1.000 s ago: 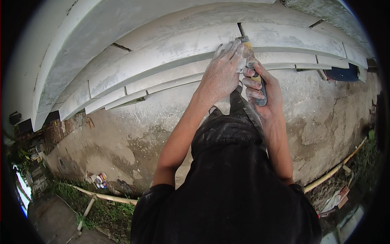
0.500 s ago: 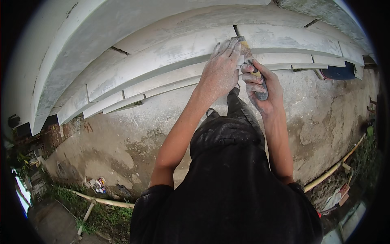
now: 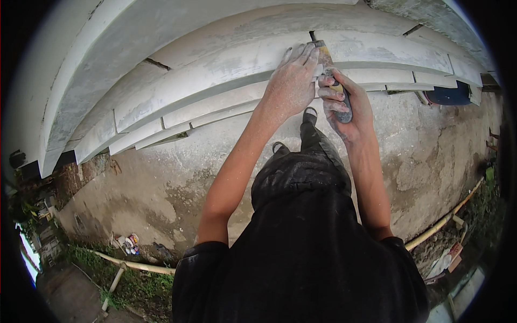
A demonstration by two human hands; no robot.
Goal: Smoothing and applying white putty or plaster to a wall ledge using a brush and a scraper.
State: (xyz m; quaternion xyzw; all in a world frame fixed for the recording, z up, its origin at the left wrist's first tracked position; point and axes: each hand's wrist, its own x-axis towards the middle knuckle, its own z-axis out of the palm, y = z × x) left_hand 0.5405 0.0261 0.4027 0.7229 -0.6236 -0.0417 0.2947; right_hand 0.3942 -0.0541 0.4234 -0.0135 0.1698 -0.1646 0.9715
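Note:
A slim handheld power tool (image 3: 325,58), yellow and dark grey and dusted white, lies pointed away from me over the edge of a pale concrete ledge (image 3: 237,63). Its front end meets a narrow dark slot (image 3: 312,35) in the ledge. Around its rear grip my right hand (image 3: 353,107) is closed, fingers wrapped from the left side. My left hand (image 3: 292,82), white with dust, rests on the ledge with its fingers stretched out, the fingertips against the tool's front. Its thumb is hidden. Something small and white (image 3: 318,71) shows between that hand and the tool; I cannot make out what.
More pale ledges run in steps below, with joints cut through them. Stained concrete ground (image 3: 409,140) lies beneath, where my feet stand. Behind me are a bamboo rail (image 3: 145,266), grass and a few small containers (image 3: 130,242). A dark blue rounded object (image 3: 449,94) is at the right.
The tool and my right hand have shifted slightly away from me and left, its front covering more of the slot. My left hand has moved a little forward with it.

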